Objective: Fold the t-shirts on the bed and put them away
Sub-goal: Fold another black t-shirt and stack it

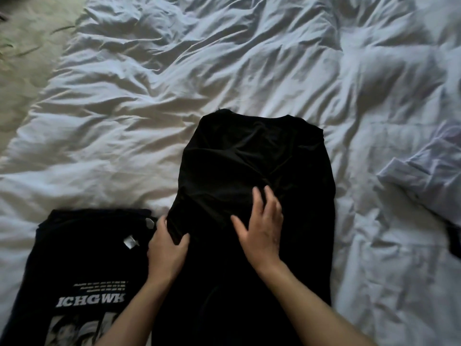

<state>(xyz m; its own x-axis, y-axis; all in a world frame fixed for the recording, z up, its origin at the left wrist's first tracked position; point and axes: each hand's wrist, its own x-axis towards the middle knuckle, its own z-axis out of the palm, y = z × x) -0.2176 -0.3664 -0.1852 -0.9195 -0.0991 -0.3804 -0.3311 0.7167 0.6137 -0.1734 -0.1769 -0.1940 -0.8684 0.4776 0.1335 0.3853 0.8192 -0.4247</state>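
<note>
A plain black t-shirt (pixel 252 156) lies lengthwise on the white duvet (pixel 174 83), collar end away from me, its sides folded in to a narrow strip. My left hand (pixel 166 250) pinches the shirt's left edge, thumb on top of the cloth and fingers tucked under it. My right hand (pixel 262 226) rests flat on the middle of the shirt with fingers spread. A second black t-shirt (pixel 82 265) with white lettering and a printed picture lies folded at the lower left, beside my left forearm.
The rumpled duvet covers the whole bed. A pale, light-coloured piece of cloth (pixel 424 181) lies bunched at the right edge, with a dark bit of fabric (pixel 454 243) below it. Beige floor (pixel 27 51) shows at the upper left.
</note>
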